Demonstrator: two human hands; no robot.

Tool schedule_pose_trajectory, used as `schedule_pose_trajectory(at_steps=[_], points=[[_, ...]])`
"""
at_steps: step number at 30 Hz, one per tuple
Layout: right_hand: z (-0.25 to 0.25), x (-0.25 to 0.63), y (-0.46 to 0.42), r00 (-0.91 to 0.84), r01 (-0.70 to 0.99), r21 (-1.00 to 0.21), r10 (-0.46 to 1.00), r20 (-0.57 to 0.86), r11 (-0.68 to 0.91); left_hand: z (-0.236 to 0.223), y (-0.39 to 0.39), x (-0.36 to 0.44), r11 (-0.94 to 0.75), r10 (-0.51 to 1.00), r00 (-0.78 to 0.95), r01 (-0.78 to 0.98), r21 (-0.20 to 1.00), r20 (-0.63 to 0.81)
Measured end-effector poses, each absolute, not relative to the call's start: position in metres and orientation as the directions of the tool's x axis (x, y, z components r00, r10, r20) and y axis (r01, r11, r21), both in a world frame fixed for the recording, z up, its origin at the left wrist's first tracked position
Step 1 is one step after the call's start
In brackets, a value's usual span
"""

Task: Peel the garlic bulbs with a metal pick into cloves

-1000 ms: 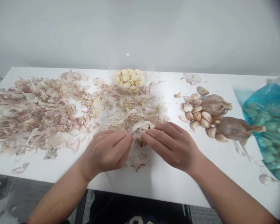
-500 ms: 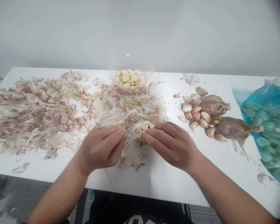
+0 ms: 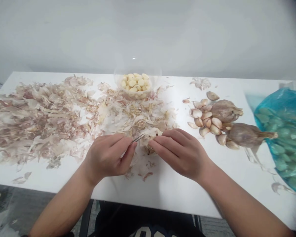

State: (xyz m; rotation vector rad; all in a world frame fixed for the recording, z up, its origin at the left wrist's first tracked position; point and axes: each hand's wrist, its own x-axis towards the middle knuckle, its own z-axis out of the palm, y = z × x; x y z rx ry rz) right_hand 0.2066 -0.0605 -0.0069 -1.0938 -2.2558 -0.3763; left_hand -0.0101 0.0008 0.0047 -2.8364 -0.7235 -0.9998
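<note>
My left hand (image 3: pixel 108 156) pinches slim metal tweezers (image 3: pixel 138 138) between its fingers, their tips reaching towards a papery garlic piece (image 3: pixel 149 140). My right hand (image 3: pixel 180 152) holds that garlic piece by its near side, and its fingers hide part of it. Just behind my hands lies a wide drift of garlic skins (image 3: pixel 135 115). Farther back, a clear glass bowl (image 3: pixel 118 80) holds several peeled cream cloves (image 3: pixel 134 84).
Whole garlic bulbs (image 3: pixel 224 111) and loose unpeeled cloves (image 3: pixel 204 122) lie to the right on the white table (image 3: pixel 162 194). A blue plastic bag (image 3: pixel 283 138) of garlic sits at the right edge. More skins (image 3: pixel 39 121) cover the left side.
The tweezers, hidden by my left hand half a second ago, now show between its fingers. My left hand has shifted slightly. My right hand has barely moved.
</note>
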Motion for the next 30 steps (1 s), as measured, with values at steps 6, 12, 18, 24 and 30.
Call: schedule_pose_trajectory(at_steps=[6, 12, 18, 24, 30], points=[[-0.0066, 0.2062, -0.0603, -0.483, 0.785, -0.004, 0.616, 0.623, 0.619, 0.0026, -0.0011, -0.0080, -0.897, 0.396, 0.689, 0.433, 0.094, 0.607], [-0.0069, 0.2064, -0.0602, -0.483, 0.786, 0.002, 0.612, 0.626, 0.619, 0.0024, -0.0024, -0.0066, -0.902, 0.400, 0.706, 0.416, 0.115, 0.584], [-0.0061, 0.2072, -0.0601, -0.485, 0.788, 0.002, 0.618, 0.619, 0.616, 0.0017, -0.0002, -0.0083, -0.901, 0.400, 0.724, 0.423, 0.097, 0.563], [-0.0065, 0.2078, -0.0604, -0.484, 0.789, -0.001, 0.623, 0.615, 0.614, 0.0028, 0.0040, -0.0119, -0.893, 0.413, 0.702, 0.438, 0.105, 0.580], [-0.0067, 0.2084, -0.0604, -0.497, 0.780, 0.000, 0.619, 0.608, 0.626, 0.0043, 0.0016, -0.0137, -0.898, 0.415, 0.670, 0.411, 0.159, 0.615]])
